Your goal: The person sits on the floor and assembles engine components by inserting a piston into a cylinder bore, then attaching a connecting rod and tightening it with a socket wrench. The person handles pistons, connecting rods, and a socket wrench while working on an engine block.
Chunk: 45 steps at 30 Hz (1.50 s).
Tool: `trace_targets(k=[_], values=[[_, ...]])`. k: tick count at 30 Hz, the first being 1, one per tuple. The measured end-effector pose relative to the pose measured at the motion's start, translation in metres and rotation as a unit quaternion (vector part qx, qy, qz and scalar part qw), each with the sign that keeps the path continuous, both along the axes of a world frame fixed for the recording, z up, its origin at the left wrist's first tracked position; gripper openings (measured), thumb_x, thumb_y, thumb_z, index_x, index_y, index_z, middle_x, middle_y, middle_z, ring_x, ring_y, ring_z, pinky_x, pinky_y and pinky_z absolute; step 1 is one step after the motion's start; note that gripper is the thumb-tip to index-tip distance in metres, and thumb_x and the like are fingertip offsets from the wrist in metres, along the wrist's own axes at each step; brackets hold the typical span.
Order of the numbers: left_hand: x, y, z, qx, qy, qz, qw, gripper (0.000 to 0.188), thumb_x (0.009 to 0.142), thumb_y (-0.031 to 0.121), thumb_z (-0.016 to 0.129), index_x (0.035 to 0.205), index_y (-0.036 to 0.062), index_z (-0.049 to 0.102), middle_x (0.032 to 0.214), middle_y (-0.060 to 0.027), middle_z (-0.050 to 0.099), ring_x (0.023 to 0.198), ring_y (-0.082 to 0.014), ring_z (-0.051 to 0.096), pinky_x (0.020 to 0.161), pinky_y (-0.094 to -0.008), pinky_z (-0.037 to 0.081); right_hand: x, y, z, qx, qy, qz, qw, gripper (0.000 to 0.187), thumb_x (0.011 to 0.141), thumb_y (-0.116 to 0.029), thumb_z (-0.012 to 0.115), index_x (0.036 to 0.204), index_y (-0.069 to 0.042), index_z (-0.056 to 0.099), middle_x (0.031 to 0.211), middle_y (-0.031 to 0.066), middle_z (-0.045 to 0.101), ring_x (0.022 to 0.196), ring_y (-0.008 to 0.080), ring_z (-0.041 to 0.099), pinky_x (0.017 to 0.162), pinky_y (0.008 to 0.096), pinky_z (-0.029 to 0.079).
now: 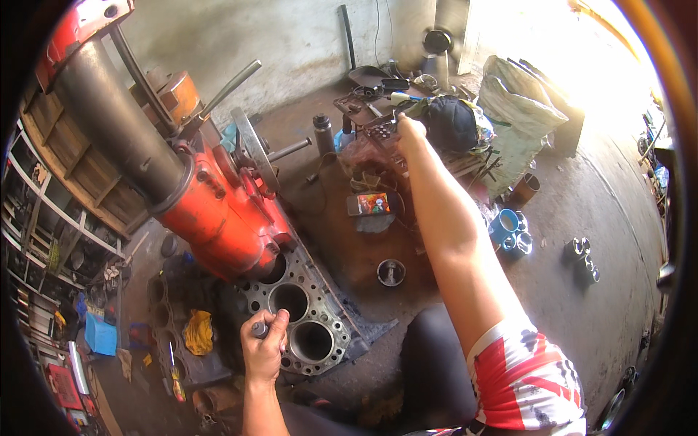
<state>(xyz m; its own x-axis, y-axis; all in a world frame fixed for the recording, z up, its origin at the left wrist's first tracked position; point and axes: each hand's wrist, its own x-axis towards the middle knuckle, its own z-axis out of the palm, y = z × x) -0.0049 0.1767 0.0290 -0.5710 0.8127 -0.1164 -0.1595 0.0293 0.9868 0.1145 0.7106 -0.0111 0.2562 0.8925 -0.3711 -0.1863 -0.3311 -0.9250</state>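
My left hand (265,345) is closed round a short dark cylindrical piece (259,329) with a round end, just over the edge of the engine block (294,275). Open cylinder bores and bolt holes show in the block's top face. A large red machine (225,218) with a thick steel column (120,120) stands on the block's far part. My right arm reaches far forward, and my right hand (411,129) is closed at the cluttered tool stand, beside a dark cap (452,122). Whatever its fingers hold is too small to make out.
A phone (368,204) with a lit screen lies before the stand, with a piston (391,272) nearer me. A dark bottle (323,134) stands behind. Blue cups (507,227) and metal sleeves (582,251) are at right. A yellow cloth (198,332) and screwdriver (177,381) lie left.
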Motion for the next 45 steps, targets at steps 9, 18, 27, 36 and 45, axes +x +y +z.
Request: trace_targets(k=[9,18,27,36,45], values=[[-0.005,0.003,-0.003,-0.097,0.110,-0.006,0.989,0.039,0.092,0.021,0.072,0.063,0.0080,0.050,0.056,0.0053,0.046,0.050,-0.0031,0.038,0.047,-0.0242,0.029,0.060,-0.014,0.022,0.075,-0.613,0.194,0.762,0.033,0.084,-0.024,0.064,0.106,0.000,0.073,0.110,0.0212,0.071,0.109,0.0321,0.069,0.093,0.0391,0.054],[-0.021,0.007,-0.031,-0.185,0.228,-0.084,0.952,0.027,0.092,0.019,0.067,0.108,-0.0015,0.060,0.099,-0.0136,0.068,0.092,-0.0212,0.065,0.084,-0.0352,0.050,0.138,-0.257,0.013,0.277,-0.327,0.367,0.825,0.042,0.085,-0.037,0.074,0.101,0.002,0.071,0.089,0.0190,0.072,0.082,0.0289,0.070,0.076,0.0397,0.054],[0.007,0.026,-0.073,-0.217,0.468,-0.111,0.850,0.036,0.080,0.018,0.078,0.109,0.0009,0.065,0.113,-0.0176,0.064,0.108,-0.0374,0.061,0.093,-0.0428,0.049,0.288,-0.421,-0.093,-0.188,-0.064,0.366,0.909,0.034,0.101,-0.031,0.049,0.117,-0.007,0.066,0.113,0.0074,0.067,0.095,0.0157,0.061,0.086,0.0349,0.051],[0.024,0.037,-0.098,-0.216,0.527,-0.090,0.817,0.034,0.076,0.008,0.080,0.106,-0.0018,0.067,0.109,-0.0176,0.061,0.108,-0.0369,0.058,0.095,-0.0440,0.047,0.326,-0.461,-0.173,-0.216,0.000,0.314,0.925,0.032,0.098,-0.025,0.056,0.116,0.000,0.066,0.103,0.0083,0.070,0.089,0.0147,0.066,0.079,0.0340,0.055],[0.024,0.038,-0.104,-0.188,0.560,-0.080,0.803,0.034,0.072,0.007,0.081,0.103,0.0002,0.070,0.102,-0.0176,0.066,0.105,-0.0371,0.060,0.094,-0.0442,0.046,0.353,-0.497,-0.169,-0.200,0.045,0.337,0.919,0.030,0.097,-0.023,0.059,0.115,0.001,0.066,0.101,0.0084,0.070,0.087,0.0149,0.066,0.076,0.0334,0.056]])
